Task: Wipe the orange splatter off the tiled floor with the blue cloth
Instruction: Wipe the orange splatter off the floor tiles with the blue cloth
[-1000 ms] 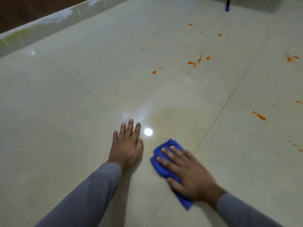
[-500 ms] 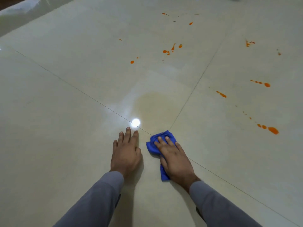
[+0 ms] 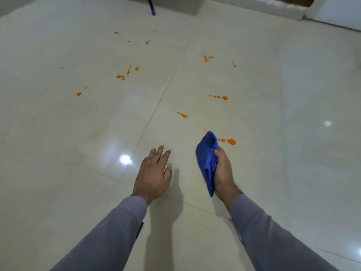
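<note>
The right hand [image 3: 222, 169] is now gripping the bunched blue cloth [image 3: 207, 161] – lifted off the tiled floor [image 3: 58, 143] – toward the orange splatter [image 3: 231, 142] just ahead, indicating repositioning, while the left hand [image 3: 153, 175] is resting flat, fingers spread.

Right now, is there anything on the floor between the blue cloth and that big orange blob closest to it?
Nothing visible. The right hand grips the blue cloth, and only bare tile and two tiny orange drops lie between it and the big orange blob. The left hand is off to the other side.
</note>
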